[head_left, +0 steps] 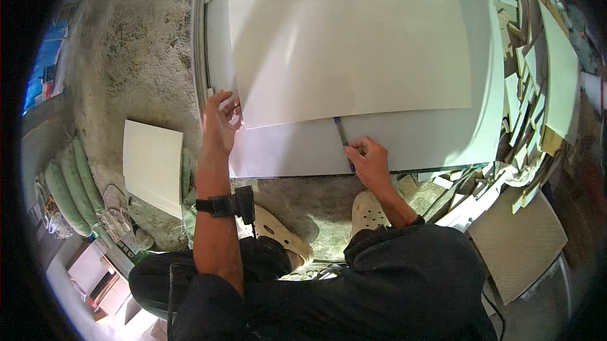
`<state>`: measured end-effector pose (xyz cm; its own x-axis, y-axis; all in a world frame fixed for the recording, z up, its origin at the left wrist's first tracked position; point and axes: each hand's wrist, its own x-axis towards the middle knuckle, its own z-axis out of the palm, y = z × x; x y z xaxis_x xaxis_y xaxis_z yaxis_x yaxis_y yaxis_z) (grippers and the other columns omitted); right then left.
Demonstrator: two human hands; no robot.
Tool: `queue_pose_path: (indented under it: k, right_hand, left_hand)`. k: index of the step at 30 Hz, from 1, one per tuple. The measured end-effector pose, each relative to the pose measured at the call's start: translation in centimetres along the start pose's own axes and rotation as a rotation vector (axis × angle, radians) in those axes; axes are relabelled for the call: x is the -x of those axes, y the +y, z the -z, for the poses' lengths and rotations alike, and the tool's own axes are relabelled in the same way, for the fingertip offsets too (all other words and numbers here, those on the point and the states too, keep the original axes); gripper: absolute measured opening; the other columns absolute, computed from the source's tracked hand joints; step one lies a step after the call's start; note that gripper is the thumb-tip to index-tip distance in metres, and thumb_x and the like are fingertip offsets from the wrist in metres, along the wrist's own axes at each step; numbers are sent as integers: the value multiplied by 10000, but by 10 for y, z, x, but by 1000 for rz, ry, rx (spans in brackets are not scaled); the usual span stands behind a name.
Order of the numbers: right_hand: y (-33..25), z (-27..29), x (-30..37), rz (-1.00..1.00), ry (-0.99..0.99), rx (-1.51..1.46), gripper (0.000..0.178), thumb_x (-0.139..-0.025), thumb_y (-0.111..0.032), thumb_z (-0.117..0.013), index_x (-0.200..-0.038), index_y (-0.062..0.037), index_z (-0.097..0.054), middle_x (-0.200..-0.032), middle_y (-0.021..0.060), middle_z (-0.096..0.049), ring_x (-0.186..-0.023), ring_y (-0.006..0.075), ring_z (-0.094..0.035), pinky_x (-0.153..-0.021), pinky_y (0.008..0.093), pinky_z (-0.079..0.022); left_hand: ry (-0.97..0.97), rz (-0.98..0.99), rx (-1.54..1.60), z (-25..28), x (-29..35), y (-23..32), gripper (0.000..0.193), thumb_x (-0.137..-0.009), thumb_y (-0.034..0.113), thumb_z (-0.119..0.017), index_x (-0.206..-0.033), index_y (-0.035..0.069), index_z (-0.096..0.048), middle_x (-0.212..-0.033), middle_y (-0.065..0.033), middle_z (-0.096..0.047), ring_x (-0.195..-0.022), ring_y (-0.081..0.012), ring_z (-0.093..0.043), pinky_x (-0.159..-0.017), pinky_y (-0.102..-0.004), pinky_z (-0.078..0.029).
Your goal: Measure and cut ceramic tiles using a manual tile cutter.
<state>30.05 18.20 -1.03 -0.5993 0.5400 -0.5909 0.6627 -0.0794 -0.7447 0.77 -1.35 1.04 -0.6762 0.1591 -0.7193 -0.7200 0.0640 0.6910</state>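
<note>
Sheet [354, 43], far edge cropped from my view, lies on a pale worktop [284, 154]; the right hand [371, 162] pinches a slim tool [341, 132] at the sheet's near edge; the left hand [221, 124], half-open, curls beside 1 corner, contact unclear to me.

Pale flat work surface [436, 142] mostly covered by large off-white sheet [354, 43], near strip exposed. Rough concrete floor [142, 43] seen around it: smaller pale panel [153, 164], green sacks [66, 192], grey shoes [116, 204] placed at left, pale offcuts [513, 88] heaped at right.
</note>
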Motion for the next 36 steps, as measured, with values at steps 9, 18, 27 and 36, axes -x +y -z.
queue_pose_path:
  k: [9,18,27,36]
  right_hand:
    - [-8,-13,-3,39,57,-23,229,-881,-197,-683,-882,32,-680,-727,111,-687,-654,171,-651,-642,335,-519]
    - [-2,-21,-4,2,85,-109,230,-869,-197,-692,-873,33,-679,-733,101,-689,-676,170,-654,-659,345,-525]
    - [3,-27,-2,26,113,-125,202,-888,-151,-699,-882,50,-677,-733,31,-666,-647,74,-579,-579,258,-479]
    - [9,-30,-2,51,125,-107,200,-893,-146,-696,-892,53,-676,-747,36,-671,-650,65,-578,-572,246,-473]
  left_hand:
    - [-6,-4,-15,1,1,0,458,-841,419,-667,-1142,98,-541,-919,-61,-585,-840,-156,-503,-759,-354,-398]
    - [4,-17,-3,1,2,-2,459,-833,423,-666,-1130,93,-552,-925,-70,-587,-844,-156,-508,-755,-359,-400]
    - [17,-4,-7,3,-1,-3,456,-837,407,-657,-1146,88,-555,-946,-78,-598,-851,-160,-519,-751,-354,-408]
    - [24,-6,-23,6,-3,-4,498,-827,410,-673,-1184,84,-550,-996,-99,-594,-877,-183,-531,-758,-354,-417]
